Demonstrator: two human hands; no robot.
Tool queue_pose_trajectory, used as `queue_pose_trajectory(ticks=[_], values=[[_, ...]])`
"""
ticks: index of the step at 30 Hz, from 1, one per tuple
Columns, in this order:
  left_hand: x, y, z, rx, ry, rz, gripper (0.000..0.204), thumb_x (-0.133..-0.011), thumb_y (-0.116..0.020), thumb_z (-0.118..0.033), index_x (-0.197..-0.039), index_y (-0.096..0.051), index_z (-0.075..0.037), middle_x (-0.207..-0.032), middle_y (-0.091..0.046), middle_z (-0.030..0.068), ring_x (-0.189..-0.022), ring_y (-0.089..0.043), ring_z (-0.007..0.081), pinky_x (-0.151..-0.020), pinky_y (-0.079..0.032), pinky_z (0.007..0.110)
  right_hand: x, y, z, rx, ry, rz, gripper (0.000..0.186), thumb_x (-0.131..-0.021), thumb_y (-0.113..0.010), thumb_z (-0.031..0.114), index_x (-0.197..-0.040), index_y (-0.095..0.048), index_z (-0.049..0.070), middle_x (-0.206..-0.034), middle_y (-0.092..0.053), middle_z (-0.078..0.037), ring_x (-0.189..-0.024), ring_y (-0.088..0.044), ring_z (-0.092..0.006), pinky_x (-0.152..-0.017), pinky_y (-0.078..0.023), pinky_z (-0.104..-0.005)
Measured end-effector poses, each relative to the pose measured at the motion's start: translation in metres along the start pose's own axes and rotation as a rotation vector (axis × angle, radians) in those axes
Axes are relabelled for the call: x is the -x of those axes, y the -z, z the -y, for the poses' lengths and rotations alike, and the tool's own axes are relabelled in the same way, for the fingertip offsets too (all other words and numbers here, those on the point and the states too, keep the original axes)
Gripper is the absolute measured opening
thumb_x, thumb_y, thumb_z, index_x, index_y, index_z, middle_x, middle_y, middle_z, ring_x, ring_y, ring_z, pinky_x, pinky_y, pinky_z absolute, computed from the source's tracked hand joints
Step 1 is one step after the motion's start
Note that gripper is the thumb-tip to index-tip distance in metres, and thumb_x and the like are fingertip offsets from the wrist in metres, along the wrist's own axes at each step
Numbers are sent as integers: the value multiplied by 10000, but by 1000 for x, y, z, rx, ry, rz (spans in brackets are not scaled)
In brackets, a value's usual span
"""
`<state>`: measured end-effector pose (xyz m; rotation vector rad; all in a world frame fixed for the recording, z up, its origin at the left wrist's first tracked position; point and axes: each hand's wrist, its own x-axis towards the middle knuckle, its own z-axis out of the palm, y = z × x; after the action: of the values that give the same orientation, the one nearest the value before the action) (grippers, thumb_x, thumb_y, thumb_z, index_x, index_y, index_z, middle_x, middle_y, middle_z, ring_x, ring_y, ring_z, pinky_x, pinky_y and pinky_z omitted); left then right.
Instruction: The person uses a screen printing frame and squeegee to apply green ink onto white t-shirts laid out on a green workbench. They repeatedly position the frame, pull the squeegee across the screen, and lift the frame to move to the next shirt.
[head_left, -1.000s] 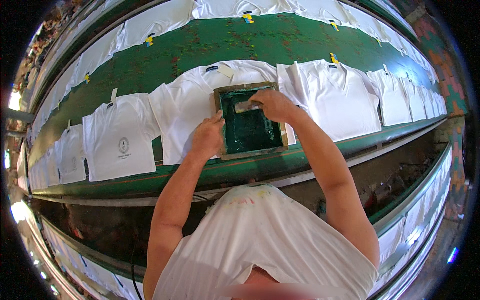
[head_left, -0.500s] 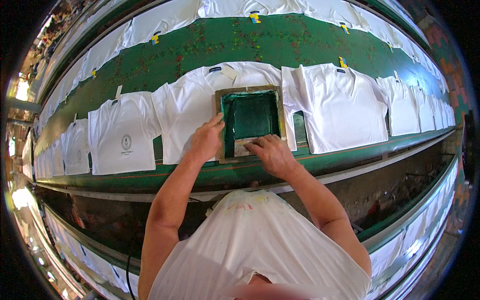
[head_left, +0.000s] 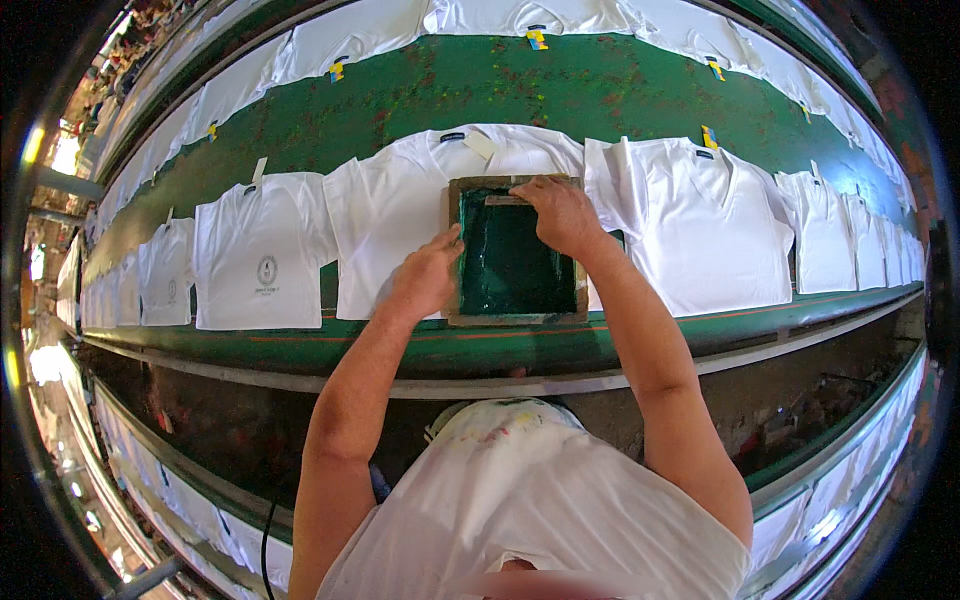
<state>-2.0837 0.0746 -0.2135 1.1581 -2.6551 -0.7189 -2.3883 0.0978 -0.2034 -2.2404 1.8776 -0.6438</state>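
A square wooden printing screen (head_left: pixel 517 320), its mesh dark green, lies on a white T-shirt (head_left: pixel 392 205) spread on the long green table (head_left: pixel 430 90). My left hand (head_left: pixel 425 277) is closed on the screen's left side, fingertips over the rim. Inside the screen, at its far end, a squeegee (head_left: pixel 500 200) rests across the mesh. My right hand (head_left: pixel 563 213) grips that squeegee from above and covers its right part. To the left lies a T-shirt (head_left: pixel 265 225) with a dark round print on its front. A plain white T-shirt (head_left: pixel 700 230) lies to the right.
More white T-shirts (head_left: pixel 560 18) line the table's far side, with small yellow-and-blue tags (head_left: pixel 537 40) at their collars. A pale rail (head_left: pixel 480 387) runs along the near edge. Behind me another row of white shirts (head_left: pixel 830 490) hangs over a table.
My right hand has pushed the squeegee from the screen's near end to its far end. My left hand keeps its hold on the left side. The view has shifted slightly.
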Motion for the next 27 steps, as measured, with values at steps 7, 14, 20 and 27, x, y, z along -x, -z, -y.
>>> queue_pose_trajectory(ticks=[7, 14, 20, 27], values=[[1, 1, -1, 9, 0, -13, 505, -894, -623, 44, -1386, -735, 20, -1668, -560, 145, -1434, -620, 352, -1184, -524, 461, 50, 10, 40, -55, 77, 95, 576, -788, -679, -66, -1320, -768, 136, -1198, -768, -144, -1148, -720, -371, -1027, -573, -489], [1, -2, 3, 29, -23, -46, 495, -910, -635, 29, -1395, -734, 16, -1643, -582, 173, -1403, -646, 357, -1181, -525, 447, 95, 27, 75, -104, 100, 279, 526, -809, -678, -71, -1288, -776, 122, -1186, -768, -138, -1109, -713, -393, -986, -573, -506], [2, 5, -3, 9, -16, -2, 484, -916, -661, 13, -1397, -713, 30, -1639, -580, 191, -1389, -652, 372, -1168, -534, 463, 30, 13, 19, -110, 115, 164, 528, -841, -623, -68, -1319, -763, 106, -1233, -769, -180, -1194, -703, -428, -1050, -564, -527], [-3, -12, 10, -60, -91, -74, 398, -946, -643, -6, -1332, -733, 29, -1630, -587, 189, -1305, -697, 395, -1109, -568, 491, 1, 7, 15, -14, -18, 90, 547, -859, -599, -66, -1347, -756, 126, -1287, -769, -196, -1222, -705, -439, -1067, -566, -528]])
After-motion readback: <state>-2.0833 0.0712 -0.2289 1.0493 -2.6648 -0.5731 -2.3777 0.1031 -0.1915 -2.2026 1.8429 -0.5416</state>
